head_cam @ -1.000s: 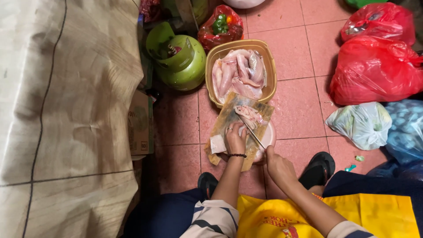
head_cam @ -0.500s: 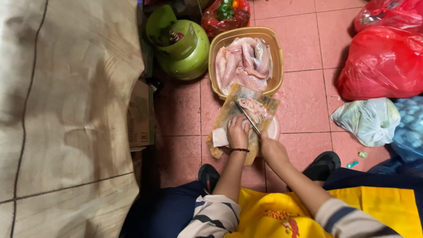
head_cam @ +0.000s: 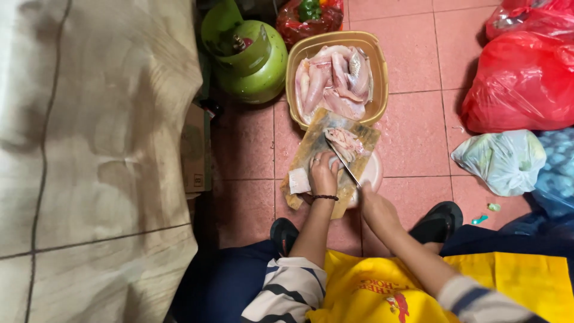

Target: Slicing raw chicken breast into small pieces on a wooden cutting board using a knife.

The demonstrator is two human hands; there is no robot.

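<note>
A wooden cutting board lies on the pink tiled floor in front of my knees. On it sits a piece of raw fish. My left hand presses down on the board's near part, fingers curled beside the fish. My right hand grips the handle of a knife, whose blade slants up and left onto the fish. A small pale slab rests at the board's left edge.
A tan plastic basket full of fish fillets stands just beyond the board. A green gas cylinder is to its left. Red bags and a clear bag lie at right. A cloth-covered surface fills the left.
The view has shifted slightly. The knife blade has slid along the fish on the board, and my left hand stays pressed beside it.
</note>
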